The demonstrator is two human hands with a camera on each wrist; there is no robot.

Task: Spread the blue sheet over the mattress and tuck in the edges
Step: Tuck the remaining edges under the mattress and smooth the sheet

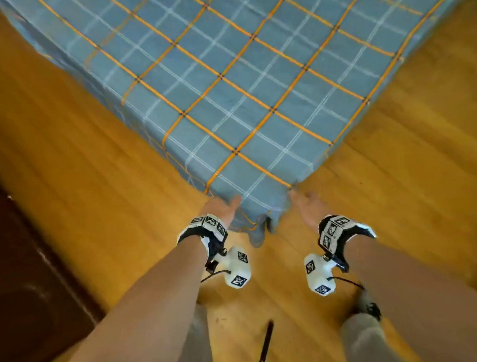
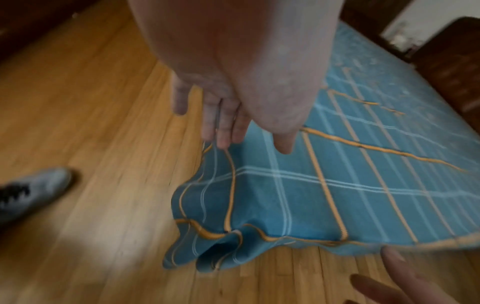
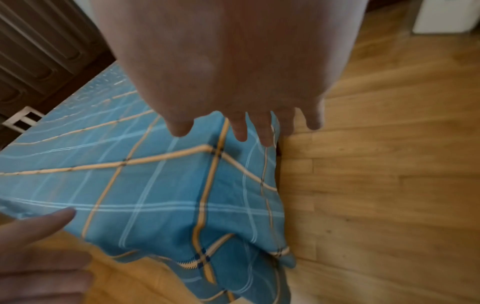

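The blue plaid sheet (image 1: 239, 74) with orange and white lines lies spread over the mattress, whose near corner points at me. Its loose corner (image 1: 260, 228) hangs in folds down to the floor. My left hand (image 1: 222, 208) is at the left side of that corner, fingers (image 2: 223, 131) straight and their tips touching the sheet's edge, thumb out above the cloth. On the corner's right side my right hand (image 1: 305, 201) hovers with spread, straight fingers (image 3: 241, 131) just over the sheet (image 3: 155, 185). Neither hand grips the cloth.
Wooden plank floor (image 1: 87, 179) surrounds the mattress on both sides. Dark wooden furniture (image 1: 16, 287) stands at the left. My grey shoe (image 2: 33, 189) is on the floor near the corner, and a thin black stick (image 1: 265, 349) lies between my legs.
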